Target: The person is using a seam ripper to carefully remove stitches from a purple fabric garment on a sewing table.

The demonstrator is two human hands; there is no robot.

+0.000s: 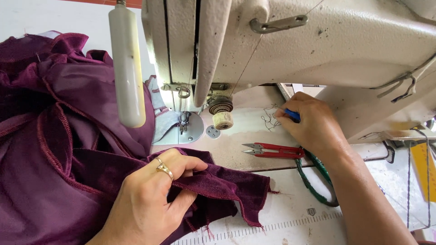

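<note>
Low at the frame's left, left hand pinching the hemmed edge of the maroon velvet fabric, fingers curling closed over a fold, a gold ring showing on one of them. Fabric spreading from the far left across the surface, its loose corner pointing right toward the printed ruler strip running along the surface's near edge. Farther right, right hand resting on the bed of the cream sewing machine, fingers closing tight around a small blue object beside a tangle of dark thread. Just below that hand, red thread snips lying flat, long axis running left to right, blades pointing left toward the needle plate. Green-handled scissors partly hiding under the wrist. Yellow label showing at the right edge.
</note>
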